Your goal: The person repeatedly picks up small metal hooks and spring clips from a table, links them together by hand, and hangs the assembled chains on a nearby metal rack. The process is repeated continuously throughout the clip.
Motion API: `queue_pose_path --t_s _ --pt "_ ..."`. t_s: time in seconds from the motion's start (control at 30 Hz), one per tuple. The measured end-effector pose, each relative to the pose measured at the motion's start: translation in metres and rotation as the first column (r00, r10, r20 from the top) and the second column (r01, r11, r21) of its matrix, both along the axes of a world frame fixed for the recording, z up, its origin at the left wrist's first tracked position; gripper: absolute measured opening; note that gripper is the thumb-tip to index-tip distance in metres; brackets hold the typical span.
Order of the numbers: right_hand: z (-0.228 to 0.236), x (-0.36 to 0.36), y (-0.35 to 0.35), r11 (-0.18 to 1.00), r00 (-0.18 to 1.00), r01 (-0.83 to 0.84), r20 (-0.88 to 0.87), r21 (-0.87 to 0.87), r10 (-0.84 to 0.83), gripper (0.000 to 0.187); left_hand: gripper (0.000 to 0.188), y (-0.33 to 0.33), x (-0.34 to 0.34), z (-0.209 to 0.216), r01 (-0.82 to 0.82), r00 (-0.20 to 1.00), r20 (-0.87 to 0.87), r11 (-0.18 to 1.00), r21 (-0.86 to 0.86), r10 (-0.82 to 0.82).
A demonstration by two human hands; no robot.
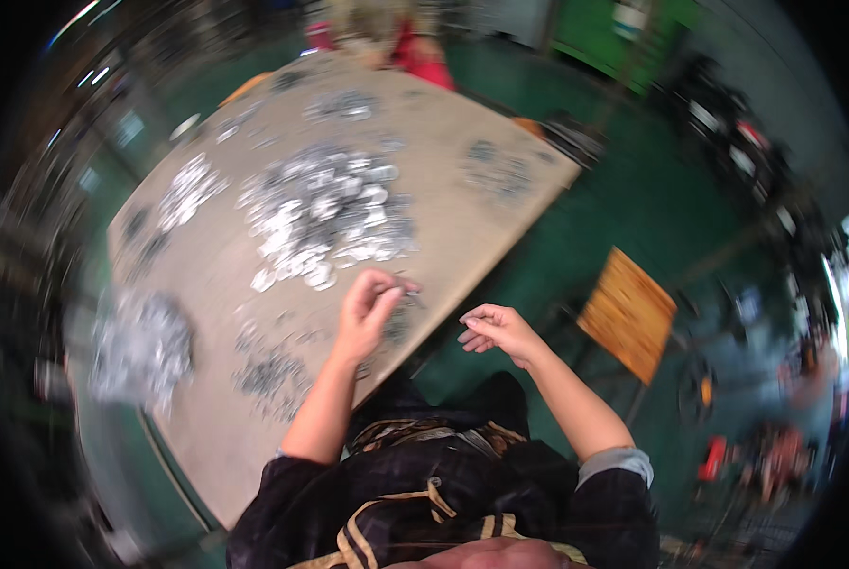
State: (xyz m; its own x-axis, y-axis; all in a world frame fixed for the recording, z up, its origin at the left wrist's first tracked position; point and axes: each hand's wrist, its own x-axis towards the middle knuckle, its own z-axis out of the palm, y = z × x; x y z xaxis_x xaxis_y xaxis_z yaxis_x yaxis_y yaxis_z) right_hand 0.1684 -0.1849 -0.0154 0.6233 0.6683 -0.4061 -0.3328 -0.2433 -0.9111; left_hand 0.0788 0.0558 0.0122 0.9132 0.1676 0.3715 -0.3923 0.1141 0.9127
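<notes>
Bare table [221, 275] lies between the metal-piece heaps [325, 213] ahead.

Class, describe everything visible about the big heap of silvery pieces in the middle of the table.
The heap of silvery pieces is a loose, spread pile of many small, shiny, metal-looking parts, blurred so single shapes stay unclear. It lies on the tan table, beyond the left hand, which does not touch it. Smaller scattered clusters lie around it.

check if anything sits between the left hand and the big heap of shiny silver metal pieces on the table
Nothing visible does. The left hand hovers at the near edge of the big heap of shiny silver metal pieces, with only bare tan wooden table between them. The right hand is off the table edge.
</notes>
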Motion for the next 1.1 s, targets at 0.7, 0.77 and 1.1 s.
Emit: queue_pose_path --t_s 0.7,0.77,1.1 --pt "-0.102 -0.392 -0.312 -0.879 -0.896 0.408 0.294 0.246 -0.334 0.036 0.007 -0.287 0.042 0.044 0.82 0.559 -0.071 0.539 0.191 -0.826" --pt "-0.099 -0.398 -0.32 -0.877 -0.894 0.423 0.265 0.226 -0.363 0.047 0.007 -0.295 0.034 0.044 0.835 0.532 -0.07 0.51 0.206 -0.844" --pt "-0.091 -0.397 -0.401 -0.804 -0.799 0.515 0.505 0.297 -0.325 0.079 0.007 -0.304 0.019 0.032 0.842 0.527 -0.164 0.487 0.231 -0.834"
